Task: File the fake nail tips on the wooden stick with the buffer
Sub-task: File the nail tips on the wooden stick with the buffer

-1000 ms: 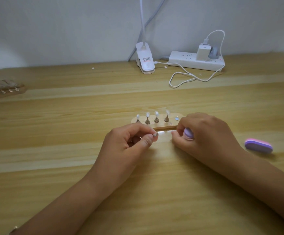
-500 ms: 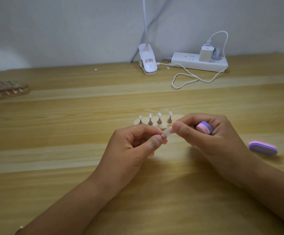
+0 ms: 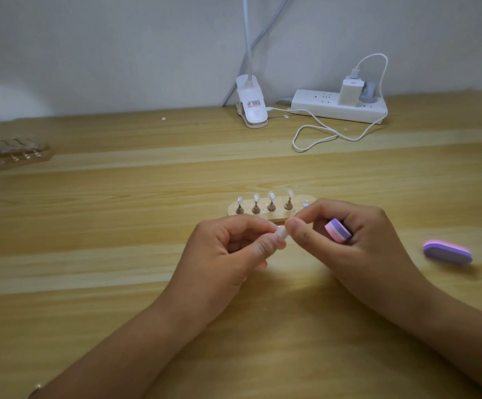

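Your left hand (image 3: 228,249) pinches one nail tip (image 3: 280,234) between thumb and forefinger, just in front of the wooden stick (image 3: 274,218), where four more tips (image 3: 270,195) stand in a row. Your right hand (image 3: 349,240) seems to pinch the same tip and holds the buffer (image 3: 338,230) under its curled fingers. A second buffer (image 3: 447,251) lies on the table (image 3: 119,254), well apart to the right

One head-worn wide-angle camera looks forward and down across the worktop (image 3: 90,283) to the wall (image 3: 119,53) at its far edge. The left hand (image 3: 228,254) and right hand (image 3: 352,246) sit close below it, near mid-frame.
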The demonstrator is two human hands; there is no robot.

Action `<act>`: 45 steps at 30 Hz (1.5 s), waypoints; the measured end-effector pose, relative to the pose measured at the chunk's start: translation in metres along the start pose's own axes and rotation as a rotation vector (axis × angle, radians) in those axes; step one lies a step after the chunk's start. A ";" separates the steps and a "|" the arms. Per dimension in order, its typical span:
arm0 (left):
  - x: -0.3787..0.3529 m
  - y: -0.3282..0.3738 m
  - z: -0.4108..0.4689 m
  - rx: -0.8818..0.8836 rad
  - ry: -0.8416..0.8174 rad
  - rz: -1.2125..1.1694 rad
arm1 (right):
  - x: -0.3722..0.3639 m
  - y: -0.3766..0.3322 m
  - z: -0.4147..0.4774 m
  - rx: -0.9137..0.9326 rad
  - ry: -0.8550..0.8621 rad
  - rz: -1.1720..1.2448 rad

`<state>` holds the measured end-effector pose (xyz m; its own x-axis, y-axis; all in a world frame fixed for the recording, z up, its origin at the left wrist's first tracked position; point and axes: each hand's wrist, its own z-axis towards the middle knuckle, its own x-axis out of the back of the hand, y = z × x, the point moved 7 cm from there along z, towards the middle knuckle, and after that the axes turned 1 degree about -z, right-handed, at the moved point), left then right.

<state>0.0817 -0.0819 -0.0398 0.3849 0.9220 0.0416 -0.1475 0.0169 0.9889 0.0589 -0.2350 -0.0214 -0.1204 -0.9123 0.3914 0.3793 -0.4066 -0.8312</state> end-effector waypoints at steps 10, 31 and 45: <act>0.001 0.001 -0.003 -0.020 0.031 0.069 | -0.004 0.007 -0.003 -0.056 -0.049 -0.022; 0.005 0.000 -0.001 -0.043 0.017 0.112 | 0.000 -0.002 -0.004 0.218 -0.228 -0.113; 0.009 -0.002 -0.001 -0.075 0.042 0.154 | 0.006 -0.012 -0.002 0.350 -0.108 -0.250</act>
<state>0.0846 -0.0737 -0.0415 0.3140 0.9314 0.1843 -0.2704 -0.0983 0.9577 0.0515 -0.2357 -0.0104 -0.1579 -0.7703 0.6178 0.6406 -0.5561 -0.5296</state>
